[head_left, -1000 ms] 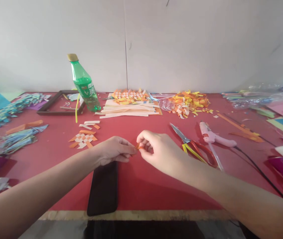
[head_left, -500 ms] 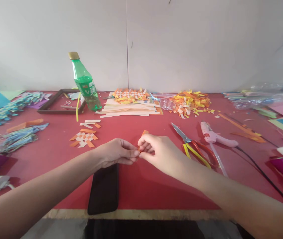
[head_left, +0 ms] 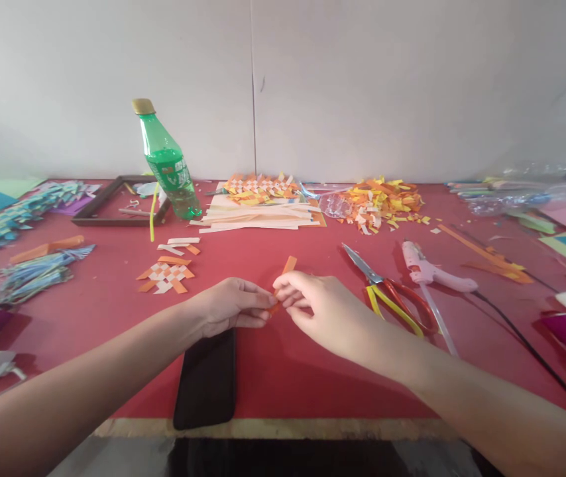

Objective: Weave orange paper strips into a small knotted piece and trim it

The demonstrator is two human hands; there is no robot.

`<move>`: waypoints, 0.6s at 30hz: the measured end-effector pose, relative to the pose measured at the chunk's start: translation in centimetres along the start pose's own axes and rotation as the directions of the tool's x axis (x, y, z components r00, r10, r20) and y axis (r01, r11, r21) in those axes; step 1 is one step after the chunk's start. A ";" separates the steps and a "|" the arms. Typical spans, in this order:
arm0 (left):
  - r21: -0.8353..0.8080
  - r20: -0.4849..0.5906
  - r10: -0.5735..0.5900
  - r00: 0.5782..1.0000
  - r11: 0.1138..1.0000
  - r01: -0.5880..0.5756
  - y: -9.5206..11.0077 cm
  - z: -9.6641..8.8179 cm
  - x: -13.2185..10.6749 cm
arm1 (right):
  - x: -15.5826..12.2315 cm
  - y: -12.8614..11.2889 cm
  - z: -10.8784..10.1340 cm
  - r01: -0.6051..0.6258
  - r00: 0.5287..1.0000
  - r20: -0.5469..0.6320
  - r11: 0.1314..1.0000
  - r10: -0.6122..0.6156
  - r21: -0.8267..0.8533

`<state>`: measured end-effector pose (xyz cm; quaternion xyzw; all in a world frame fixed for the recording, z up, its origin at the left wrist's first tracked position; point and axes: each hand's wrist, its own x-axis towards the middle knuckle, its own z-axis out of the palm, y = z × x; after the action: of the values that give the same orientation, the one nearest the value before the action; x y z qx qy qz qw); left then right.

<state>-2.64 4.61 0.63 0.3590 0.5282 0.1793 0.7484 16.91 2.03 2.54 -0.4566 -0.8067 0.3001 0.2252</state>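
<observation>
Between my two hands, above the middle of the red tabletop (head_left: pixel 323 384), is an orange paper strip (head_left: pixel 289 265). My left hand (head_left: pixel 236 303) pinches its lower part between thumb and fingers. My right hand (head_left: pixel 313 298) has its curled fingers around the strip's middle, and the upper end sticks out above them. To the left lies a small woven piece of orange and white paper (head_left: pixel 166 273), with a few short strips (head_left: pixel 183 242) behind it. A black phone (head_left: pixel 207 381) rests below my left hand.
Scissors (head_left: pixel 387 291) and a pink glue gun (head_left: pixel 435 271) with its cord lie at right. Farther back stand a green bottle (head_left: pixel 169 169), a dark frame (head_left: pixel 97 220), white paper strips (head_left: pixel 263 217) and a pile of yellow and orange paper pieces (head_left: pixel 382 199). Blue bundles (head_left: pixel 42 275) lie left.
More of the orange strip shows now, its upper end standing higher and its lower end visible. My right hand's fingers have shifted slightly along it, and the thumb is farther from my left fingertips.
</observation>
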 end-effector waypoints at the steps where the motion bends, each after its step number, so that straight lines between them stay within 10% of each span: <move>1: 0.021 0.003 0.007 1.000 1.000 -0.007 0.1 0.0 -0.1 | 0.1 0.0 -0.2 0.026 1.000 0.000 0.999 -0.026 -0.023; 7: 0.328 0.114 0.096 0.989 0.936 -0.128 0.8 -0.2 -1.2 | 0.8 0.7 -1.8 0.367 0.930 0.098 0.913 -0.354 -0.179; 18: 0.358 0.156 0.089 0.984 0.923 -0.140 0.8 -0.6 -1.2 | 1.1 2.7 -1.5 0.453 0.882 0.144 0.892 -0.449 0.008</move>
<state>-3.60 4.59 1.94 0.5344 0.4778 0.0957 0.6907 18.96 4.52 1.89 -0.2369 -0.9084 0.2609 0.2251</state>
